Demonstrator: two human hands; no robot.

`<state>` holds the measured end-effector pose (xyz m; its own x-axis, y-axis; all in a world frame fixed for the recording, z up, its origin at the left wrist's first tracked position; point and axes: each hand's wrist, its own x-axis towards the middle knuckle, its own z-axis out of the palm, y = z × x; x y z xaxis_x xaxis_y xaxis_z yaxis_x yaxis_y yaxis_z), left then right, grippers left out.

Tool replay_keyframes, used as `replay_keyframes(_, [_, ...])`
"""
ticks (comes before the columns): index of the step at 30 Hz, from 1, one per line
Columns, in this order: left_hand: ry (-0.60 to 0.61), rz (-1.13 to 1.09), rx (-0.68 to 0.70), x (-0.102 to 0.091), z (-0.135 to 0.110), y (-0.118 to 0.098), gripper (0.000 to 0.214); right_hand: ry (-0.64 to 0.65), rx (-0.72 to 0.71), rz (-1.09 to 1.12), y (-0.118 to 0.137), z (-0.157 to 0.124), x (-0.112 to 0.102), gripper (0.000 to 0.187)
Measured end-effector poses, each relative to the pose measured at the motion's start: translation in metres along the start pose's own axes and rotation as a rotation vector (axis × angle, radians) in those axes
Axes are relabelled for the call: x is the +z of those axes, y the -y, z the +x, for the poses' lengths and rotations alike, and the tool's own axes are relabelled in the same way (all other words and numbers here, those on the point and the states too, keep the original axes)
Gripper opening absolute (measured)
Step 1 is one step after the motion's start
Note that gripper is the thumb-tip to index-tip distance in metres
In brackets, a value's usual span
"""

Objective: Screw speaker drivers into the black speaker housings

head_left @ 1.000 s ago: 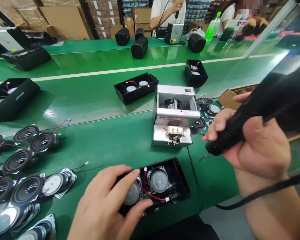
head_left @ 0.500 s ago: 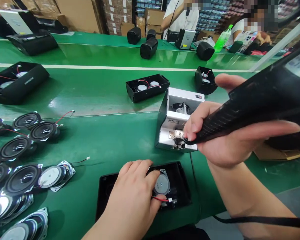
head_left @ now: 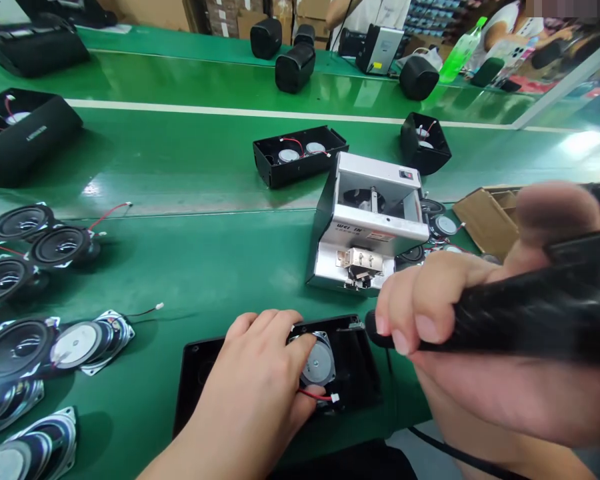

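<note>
My left hand (head_left: 257, 393) lies on a black speaker housing (head_left: 360, 373) near the table's front edge, fingers curled over a silver-backed speaker driver (head_left: 319, 363) with a red wire. My right hand (head_left: 460, 347) is wrapped round a black electric screwdriver (head_left: 525, 317). Its tip hangs over the housing's right end. Just behind stands a silver screw feeder (head_left: 365, 227).
Several loose speaker drivers (head_left: 35, 293) crowd the left of the green table (head_left: 205, 260). Two open black housings (head_left: 300, 155) and a larger black cabinet (head_left: 20, 133) rest on the conveyor. A cardboard box (head_left: 490, 217) is at the right. Other people work at the far side.
My right hand has drawn the screwdriver tip back from the screw feeder and down to the housing. My left hand has stayed on the driver.
</note>
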<state>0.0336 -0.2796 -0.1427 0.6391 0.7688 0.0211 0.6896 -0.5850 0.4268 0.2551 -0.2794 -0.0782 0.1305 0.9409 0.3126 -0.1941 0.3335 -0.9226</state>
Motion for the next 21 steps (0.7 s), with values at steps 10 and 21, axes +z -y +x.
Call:
replay_keyframes(10, [0.014, -0.044, -0.014, 0.001, 0.002, 0.000, 0.039, -0.037, 0.009, 0.051, -0.025, -0.013, 0.007, 0.044])
replay_keyframes(21, [0.016, -0.056, -0.013, 0.000, 0.002, -0.001, 0.030, -0.006, 0.003, 0.059, -0.038, -0.013, 0.009, 0.050])
